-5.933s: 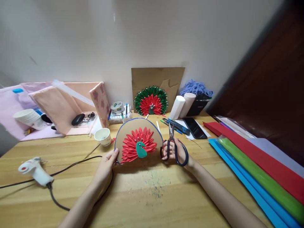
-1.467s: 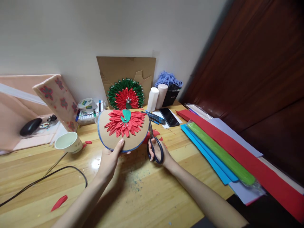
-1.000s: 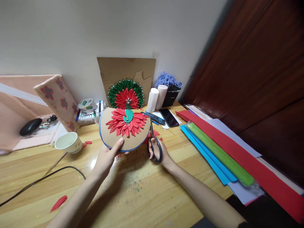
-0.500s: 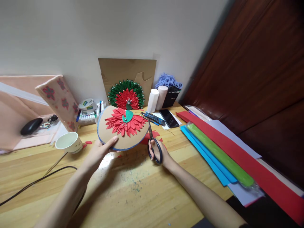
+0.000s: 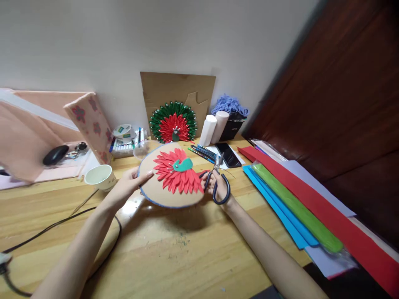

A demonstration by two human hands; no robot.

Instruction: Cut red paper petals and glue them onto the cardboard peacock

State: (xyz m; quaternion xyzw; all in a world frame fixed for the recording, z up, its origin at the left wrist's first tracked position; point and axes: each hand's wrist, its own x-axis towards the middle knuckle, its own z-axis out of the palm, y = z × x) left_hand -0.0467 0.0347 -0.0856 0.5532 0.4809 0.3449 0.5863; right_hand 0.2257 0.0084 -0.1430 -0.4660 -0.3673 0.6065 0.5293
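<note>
My left hand (image 5: pixel 132 182) grips the left edge of a round cardboard disc (image 5: pixel 156 193), thumb on top, fingers underneath. Red paper petals (image 5: pixel 174 180) fan across the disc around a green paper bird shape (image 5: pixel 183 165). The disc is tilted above the table. At its right edge is my right hand (image 5: pixel 218 187), with dark-handled scissors (image 5: pixel 222 195) held in it. Their blades are apart and point away from me. Some of the right fingers are close to the disc's rim; whether they touch it I cannot tell.
A finished green-and-red peacock picture (image 5: pixel 174 124) leans on the wall. A paper cup (image 5: pixel 100 176) and a black cable (image 5: pixel 46 228) lie left. Markers (image 5: pixel 124 145), pens (image 5: pixel 202 153), a phone (image 5: pixel 228 154) and white bottles (image 5: pixel 208 129) stand or lie behind. Coloured paper sheets (image 5: pixel 296 191) cover the right side.
The disc has turned, and its bird shape now slants to the right. My right hand has turned the scissors and come up to the disc's edge. The whole view has shifted slightly.
</note>
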